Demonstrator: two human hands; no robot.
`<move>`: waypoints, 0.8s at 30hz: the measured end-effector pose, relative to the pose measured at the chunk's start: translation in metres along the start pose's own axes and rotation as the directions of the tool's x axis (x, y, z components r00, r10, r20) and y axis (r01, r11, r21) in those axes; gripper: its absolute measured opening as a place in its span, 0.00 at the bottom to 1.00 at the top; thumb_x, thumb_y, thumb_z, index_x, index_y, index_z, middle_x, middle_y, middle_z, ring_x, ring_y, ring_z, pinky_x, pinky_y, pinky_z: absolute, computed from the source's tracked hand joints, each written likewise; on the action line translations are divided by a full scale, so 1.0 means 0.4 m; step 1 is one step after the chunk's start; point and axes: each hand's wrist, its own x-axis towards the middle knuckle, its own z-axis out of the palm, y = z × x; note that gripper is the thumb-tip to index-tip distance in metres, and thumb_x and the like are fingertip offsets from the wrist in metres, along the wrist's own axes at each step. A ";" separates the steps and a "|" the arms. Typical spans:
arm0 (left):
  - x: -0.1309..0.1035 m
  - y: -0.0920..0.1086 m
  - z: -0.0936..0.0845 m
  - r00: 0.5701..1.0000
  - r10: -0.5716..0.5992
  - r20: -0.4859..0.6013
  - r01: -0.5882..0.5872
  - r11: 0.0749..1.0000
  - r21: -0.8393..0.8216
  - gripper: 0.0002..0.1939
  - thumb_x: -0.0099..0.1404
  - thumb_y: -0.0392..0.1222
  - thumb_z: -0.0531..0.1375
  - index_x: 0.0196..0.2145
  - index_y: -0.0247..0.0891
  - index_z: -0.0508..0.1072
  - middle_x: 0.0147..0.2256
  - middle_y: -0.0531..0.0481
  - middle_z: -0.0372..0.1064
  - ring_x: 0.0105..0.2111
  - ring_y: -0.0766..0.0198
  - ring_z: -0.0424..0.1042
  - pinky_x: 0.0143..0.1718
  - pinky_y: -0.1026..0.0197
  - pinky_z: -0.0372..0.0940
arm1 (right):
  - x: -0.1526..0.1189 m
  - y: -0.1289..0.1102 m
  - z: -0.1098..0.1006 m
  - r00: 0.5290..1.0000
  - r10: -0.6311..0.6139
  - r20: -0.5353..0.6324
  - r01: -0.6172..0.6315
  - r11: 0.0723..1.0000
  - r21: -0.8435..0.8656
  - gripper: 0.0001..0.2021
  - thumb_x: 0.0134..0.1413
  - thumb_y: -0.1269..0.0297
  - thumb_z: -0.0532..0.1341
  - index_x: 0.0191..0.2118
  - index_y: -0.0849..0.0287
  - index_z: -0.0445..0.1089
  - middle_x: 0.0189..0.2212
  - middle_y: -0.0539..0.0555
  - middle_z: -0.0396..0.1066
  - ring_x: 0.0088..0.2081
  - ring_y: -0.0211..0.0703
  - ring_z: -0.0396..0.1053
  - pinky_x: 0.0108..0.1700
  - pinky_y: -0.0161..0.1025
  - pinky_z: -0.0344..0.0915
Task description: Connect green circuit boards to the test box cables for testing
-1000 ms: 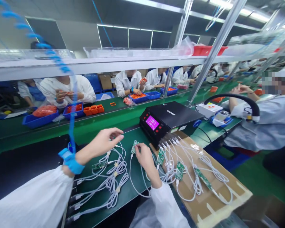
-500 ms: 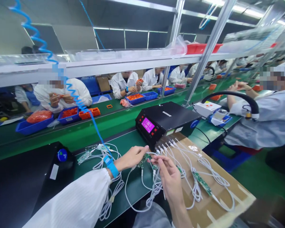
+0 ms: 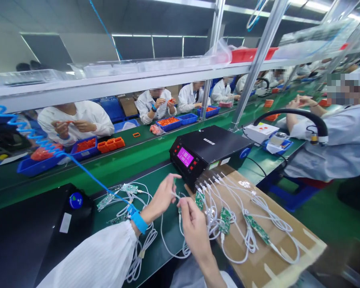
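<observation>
My left hand (image 3: 163,197) and my right hand (image 3: 193,226) meet over the green mat (image 3: 168,248), just in front of the black tester (image 3: 208,150). Between them they pinch a white cable (image 3: 174,195) and a small green circuit board that is mostly hidden by my right fingers. A blue wrist strap (image 3: 137,218) with a coiled blue cord (image 3: 42,142) is on my left wrist. More green boards (image 3: 225,219) with white cables lie on the cardboard sheet (image 3: 276,256) to the right.
Loose boards (image 3: 129,188) and cables lie left on the mat beside a black unit (image 3: 33,236). Beyond the green conveyor (image 3: 132,154), people in white coats work over blue bins (image 3: 84,146). A person sits at the right by a black hose (image 3: 300,117).
My left hand swung from the left cable bundle to the middle to meet my right hand. My right hand lifted the small board off the mat. The view shifted slightly.
</observation>
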 end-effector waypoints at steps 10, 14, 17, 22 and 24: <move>0.022 0.016 0.015 0.949 -0.201 -0.243 0.092 0.913 -0.397 0.32 0.71 0.72 0.52 0.48 0.37 0.68 0.26 0.55 0.62 0.20 0.70 0.60 0.25 0.65 0.64 | -0.026 0.113 0.074 1.000 0.029 0.009 -0.025 0.951 -0.309 0.20 0.71 0.46 0.52 0.47 0.57 0.69 0.24 0.48 0.69 0.26 0.42 0.68 0.29 0.35 0.59; 0.014 0.010 0.037 0.946 -0.224 -0.235 0.093 0.881 -0.464 0.30 0.73 0.69 0.49 0.46 0.36 0.67 0.23 0.58 0.56 0.17 0.72 0.53 0.20 0.68 0.56 | -0.008 0.138 0.083 0.994 -0.036 0.105 0.070 0.939 -0.337 0.20 0.75 0.53 0.45 0.33 0.54 0.64 0.26 0.51 0.72 0.26 0.42 0.70 0.30 0.36 0.57; 0.024 0.002 0.038 0.925 -0.263 -0.275 0.090 0.853 -0.515 0.28 0.75 0.67 0.47 0.45 0.37 0.66 0.22 0.60 0.53 0.16 0.73 0.49 0.18 0.70 0.49 | -0.010 0.143 0.091 0.996 -0.055 0.074 0.080 0.913 -0.399 0.20 0.76 0.54 0.43 0.34 0.53 0.62 0.24 0.50 0.71 0.24 0.42 0.70 0.28 0.37 0.55; 0.067 0.007 0.014 0.885 -0.333 -0.327 0.103 0.823 -0.559 0.24 0.79 0.60 0.41 0.42 0.38 0.64 0.21 0.60 0.50 0.16 0.73 0.47 0.18 0.70 0.46 | -0.017 0.139 0.094 0.992 -0.107 0.069 0.127 0.795 -0.593 0.23 0.78 0.54 0.39 0.35 0.55 0.64 0.24 0.52 0.73 0.22 0.43 0.72 0.26 0.38 0.50; 0.094 0.021 -0.013 0.872 -0.292 -0.393 0.030 0.833 -0.553 0.24 0.80 0.58 0.40 0.41 0.39 0.64 0.21 0.60 0.49 0.16 0.73 0.47 0.18 0.71 0.47 | -0.033 0.142 0.094 0.988 -0.128 0.089 0.155 0.751 -0.642 0.23 0.78 0.56 0.39 0.35 0.55 0.65 0.23 0.52 0.74 0.22 0.43 0.73 0.25 0.38 0.49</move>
